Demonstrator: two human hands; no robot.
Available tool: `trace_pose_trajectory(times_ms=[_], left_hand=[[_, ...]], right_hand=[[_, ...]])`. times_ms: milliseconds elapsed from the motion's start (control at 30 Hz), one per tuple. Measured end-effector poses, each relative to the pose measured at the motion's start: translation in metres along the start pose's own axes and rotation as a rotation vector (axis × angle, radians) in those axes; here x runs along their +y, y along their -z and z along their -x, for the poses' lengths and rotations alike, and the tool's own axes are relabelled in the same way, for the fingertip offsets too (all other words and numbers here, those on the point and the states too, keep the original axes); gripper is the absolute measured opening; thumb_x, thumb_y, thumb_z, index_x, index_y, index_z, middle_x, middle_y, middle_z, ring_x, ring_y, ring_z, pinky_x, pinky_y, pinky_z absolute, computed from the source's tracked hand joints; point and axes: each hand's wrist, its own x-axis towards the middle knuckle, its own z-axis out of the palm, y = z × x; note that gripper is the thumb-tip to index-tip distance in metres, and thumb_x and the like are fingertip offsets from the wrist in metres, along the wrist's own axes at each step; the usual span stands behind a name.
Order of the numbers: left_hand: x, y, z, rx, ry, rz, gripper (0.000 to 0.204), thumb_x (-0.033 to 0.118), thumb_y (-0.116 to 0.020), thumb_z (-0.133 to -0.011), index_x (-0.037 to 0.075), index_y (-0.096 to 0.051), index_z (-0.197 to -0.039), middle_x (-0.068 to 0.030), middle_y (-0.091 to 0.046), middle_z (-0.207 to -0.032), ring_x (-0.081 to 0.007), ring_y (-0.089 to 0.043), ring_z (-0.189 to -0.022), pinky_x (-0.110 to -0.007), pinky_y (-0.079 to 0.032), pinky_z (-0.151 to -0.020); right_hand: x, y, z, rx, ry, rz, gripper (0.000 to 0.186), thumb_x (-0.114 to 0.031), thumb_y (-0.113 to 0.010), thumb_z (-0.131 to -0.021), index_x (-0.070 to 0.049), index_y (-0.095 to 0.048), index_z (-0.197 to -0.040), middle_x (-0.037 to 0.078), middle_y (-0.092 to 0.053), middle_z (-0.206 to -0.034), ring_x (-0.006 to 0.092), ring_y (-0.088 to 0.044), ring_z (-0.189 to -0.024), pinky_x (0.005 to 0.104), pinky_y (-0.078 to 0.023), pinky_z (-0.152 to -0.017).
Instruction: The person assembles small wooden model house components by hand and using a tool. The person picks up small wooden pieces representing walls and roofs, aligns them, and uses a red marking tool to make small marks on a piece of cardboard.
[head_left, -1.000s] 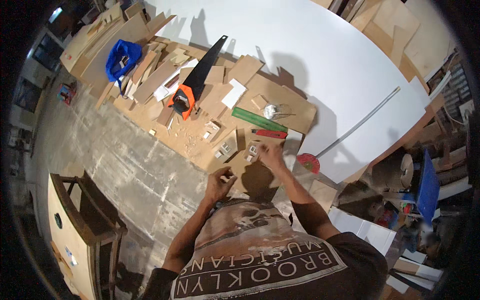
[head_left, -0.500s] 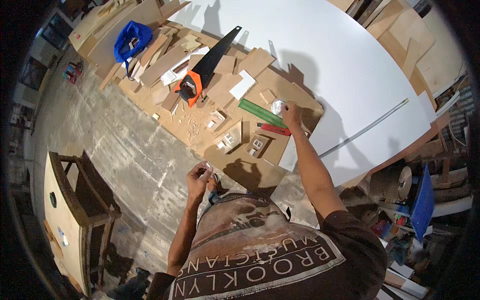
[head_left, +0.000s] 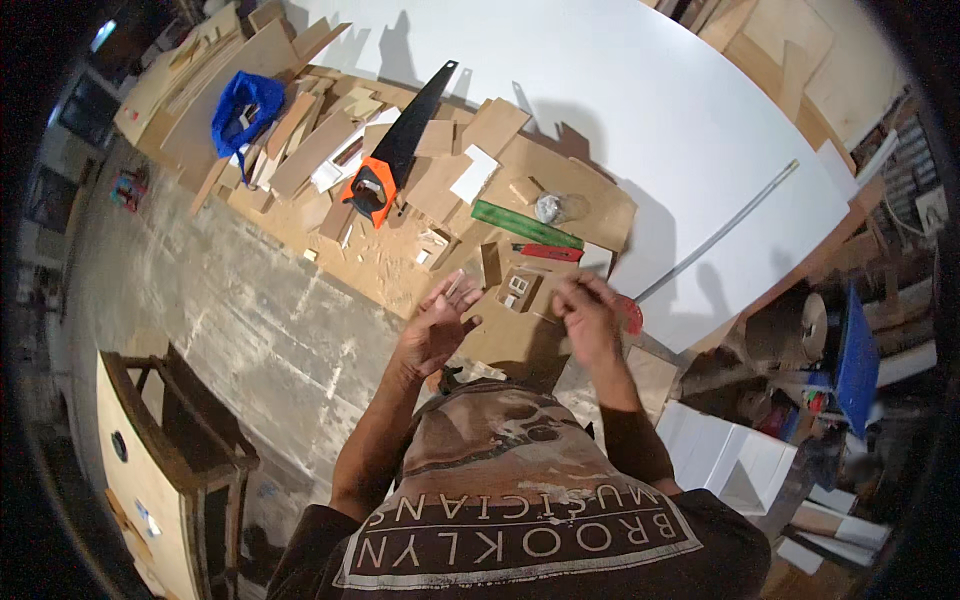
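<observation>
My left hand (head_left: 437,328) is raised over the near edge of the board, its thumb and fingers closed on a small pale piece (head_left: 459,287). Behind its fingers stands a small wooden house-shaped piece (head_left: 490,264), partly hidden. A second little house piece with white window frames (head_left: 519,288) lies between my hands. My right hand (head_left: 590,312), slightly blurred, has its fingers curled together; whatever is in them is too small to make out. Beyond it lie a red utility knife (head_left: 547,252), a green ruler-like strip (head_left: 525,224) and a clear, shiny small container (head_left: 547,208).
An orange-handled handsaw (head_left: 372,190) lies among wood offcuts (head_left: 322,160), near a blue bag (head_left: 246,110). A large white panel (head_left: 640,110) carries a long metal strip (head_left: 720,230). A wooden stand (head_left: 150,470) is at lower left; a red round thing (head_left: 630,316) sits beside my right hand.
My right hand has drawn back from the clear container toward me. My left hand has moved up and right, over the board beside the house pieces.
</observation>
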Motion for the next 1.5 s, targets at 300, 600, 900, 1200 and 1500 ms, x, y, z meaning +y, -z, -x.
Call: trace_pose_trajectory(times_ms=[300, 600, 900, 1200, 1500], left_hand=[[0.008, -0.024, -0.012, -0.178, 0.102, -0.084, 0.075, 0.046, -0.067, -0.09, 0.021, -0.032, -0.152, -0.0037, -0.04, -0.151, -0.0252, -0.037, -0.139, -0.044, -0.035, -0.108], [0.011, -0.026, -0.01, -0.26, 0.142, 0.069, 0.062, 0.033, -0.07, -0.092, 0.017, -0.045, -0.146, -0.0037, -0.045, -0.147, -0.023, -0.038, -0.138, -0.043, -0.036, -0.108], [0.015, -0.031, -0.008, -0.259, 0.13, 0.078, 0.064, 0.038, -0.07, -0.091, 0.018, -0.045, -0.146, -0.0043, -0.045, -0.148, -0.0237, -0.037, -0.138, -0.043, -0.034, -0.109], [0.013, -0.027, -0.01, -0.272, 0.097, 0.07, 0.072, 0.039, -0.067, -0.092, 0.015, -0.035, -0.152, -0.0106, -0.041, -0.15, -0.0269, -0.039, -0.136, -0.044, -0.035, -0.108], [0.011, -0.009, -0.01, -0.281, 0.121, 0.156, 0.066, 0.04, -0.061, -0.097, 0.017, -0.033, -0.152, -0.0079, -0.043, -0.147, -0.0295, -0.041, -0.136, -0.047, -0.039, -0.109]], right_hand=[[0.026, -0.041, 0.042, -0.012, 0.194, 0.151, 0.012, -0.001, -0.064, -0.094, 0.002, -0.064, -0.106, 0.006, -0.064, -0.087, 0.0133, -0.059, -0.078, 0.0279, -0.047, -0.07], [0.033, -0.048, 0.047, 0.034, 0.237, 0.38, 0.012, -0.003, -0.067, -0.093, 0.003, -0.065, -0.103, 0.005, -0.065, -0.084, 0.0115, -0.061, -0.076, 0.0258, -0.049, -0.071], [0.035, -0.06, 0.046, -0.005, 0.257, 0.361, 0.01, -0.003, -0.066, -0.093, 0.002, -0.065, -0.102, 0.005, -0.066, -0.084, 0.0107, -0.061, -0.076, 0.0261, -0.05, -0.07], [0.038, -0.068, 0.047, -0.089, 0.187, 0.348, 0.012, -0.005, -0.065, -0.094, 0.003, -0.064, -0.104, 0.008, -0.068, -0.09, 0.0123, -0.061, -0.078, 0.0274, -0.05, -0.072], [0.036, -0.081, 0.05, -0.195, 0.157, 0.384, 0.02, -0.016, -0.064, -0.097, 0.003, -0.067, -0.103, 0.005, -0.067, -0.087, 0.0109, -0.062, -0.078, 0.0259, -0.051, -0.073]])
